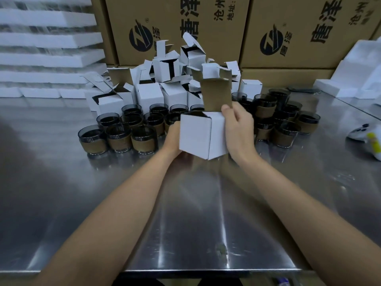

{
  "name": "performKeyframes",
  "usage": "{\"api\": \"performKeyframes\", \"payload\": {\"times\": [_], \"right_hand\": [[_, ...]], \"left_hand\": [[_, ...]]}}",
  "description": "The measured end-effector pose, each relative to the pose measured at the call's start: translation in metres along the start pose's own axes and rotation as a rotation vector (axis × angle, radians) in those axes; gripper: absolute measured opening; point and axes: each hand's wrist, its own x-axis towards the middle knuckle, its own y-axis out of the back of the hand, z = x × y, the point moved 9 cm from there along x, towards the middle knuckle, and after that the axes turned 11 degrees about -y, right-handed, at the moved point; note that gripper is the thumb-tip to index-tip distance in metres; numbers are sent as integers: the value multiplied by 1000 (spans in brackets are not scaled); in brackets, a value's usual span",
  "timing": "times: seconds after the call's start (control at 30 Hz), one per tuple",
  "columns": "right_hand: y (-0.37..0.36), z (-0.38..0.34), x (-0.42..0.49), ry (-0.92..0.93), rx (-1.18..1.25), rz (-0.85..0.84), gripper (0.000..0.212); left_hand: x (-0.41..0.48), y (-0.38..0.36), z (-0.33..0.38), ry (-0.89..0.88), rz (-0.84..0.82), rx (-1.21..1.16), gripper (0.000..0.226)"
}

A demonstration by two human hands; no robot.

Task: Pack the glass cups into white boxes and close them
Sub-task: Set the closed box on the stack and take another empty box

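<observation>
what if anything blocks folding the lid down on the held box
Nothing visible does: the lid flap stands upright over the white box, and the right hand grips beside the flap's base, clear of the opening.

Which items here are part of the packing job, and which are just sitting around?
Job in hand:
- white box, lid flap up, held by left hand and right hand
- glass cups
- pile of empty boxes

Lying about:
- brown cartons
- foam sheets
- white-and-yellow object, far right
</observation>
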Motion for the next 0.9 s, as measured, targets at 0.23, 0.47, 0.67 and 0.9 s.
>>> {"api": "performKeyframes", "payload": {"times": [0.23,0.47,0.67,0.9], "right_hand": [[-14,12,-5,95,-110,-144,24],[-13,32,6,-6,-97,-135,13],[2,23,4,56,-65,5,30],[-15,18,4,38,-186,-205,24]], "left_hand": [[-8,18,14,-95,56,-123,40],[-39,12,31,-246,-152,-48,36],[-46,-1,32,-255,-275,9,50],[-42,6,34,-339,-205,99,94]]}}
